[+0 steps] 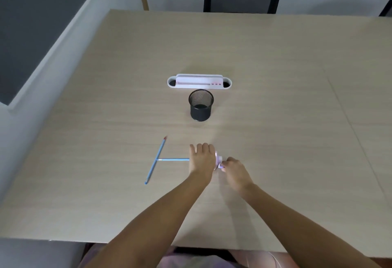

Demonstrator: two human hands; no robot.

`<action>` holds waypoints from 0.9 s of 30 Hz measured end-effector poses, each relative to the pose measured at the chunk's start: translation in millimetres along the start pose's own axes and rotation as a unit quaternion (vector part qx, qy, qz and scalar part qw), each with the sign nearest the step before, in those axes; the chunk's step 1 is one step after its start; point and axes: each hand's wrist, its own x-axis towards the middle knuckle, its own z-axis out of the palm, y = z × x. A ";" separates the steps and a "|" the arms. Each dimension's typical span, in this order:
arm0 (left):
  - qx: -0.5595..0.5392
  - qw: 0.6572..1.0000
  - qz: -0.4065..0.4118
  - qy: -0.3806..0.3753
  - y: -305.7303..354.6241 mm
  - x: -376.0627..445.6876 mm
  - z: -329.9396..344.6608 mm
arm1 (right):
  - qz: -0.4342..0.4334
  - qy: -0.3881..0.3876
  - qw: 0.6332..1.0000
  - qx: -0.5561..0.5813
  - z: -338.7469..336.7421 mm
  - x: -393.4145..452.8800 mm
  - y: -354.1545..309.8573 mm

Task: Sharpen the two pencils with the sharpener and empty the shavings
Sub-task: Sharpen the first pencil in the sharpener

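A pink sharpener [218, 160] stands on the wooden table [275, 97], mostly hidden under my left hand [201, 159], which grips its body from above. A blue pencil [174, 159] lies level and runs into the sharpener from the left. My right hand [234, 170] pinches the small crank at the sharpener's right side. A second blue pencil [155, 160] with a red tip lies slanted on the table to the left, its middle touching the end of the first pencil.
A black mesh cup [200, 105] stands beyond my hands at the table's middle. Behind it sits a white oval desk organiser [199, 81]. The table's near edge runs just above my lap.
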 end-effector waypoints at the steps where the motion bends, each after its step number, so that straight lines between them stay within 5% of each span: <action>1: -0.012 1.000 -0.003 0.006 -0.5 0.9 1.8 | 0.003 0.001 1.000 -0.003 0.3 0.6 0.4; 11: 0.005 0.998 -0.027 0.060 -0.6 -1.2 -6.0 | -0.051 -0.023 0.998 0.001 -11.8 -14.9 -1.3; 23: -0.072 0.996 -0.034 0.039 2.5 -2.1 -5.3 | -0.128 0.093 0.987 0.034 -75.5 15.8 -0.1; 27: -0.055 0.995 -0.033 0.081 2.6 -2.4 -3.2 | -0.105 0.034 0.994 -0.023 -54.4 38.8 -4.8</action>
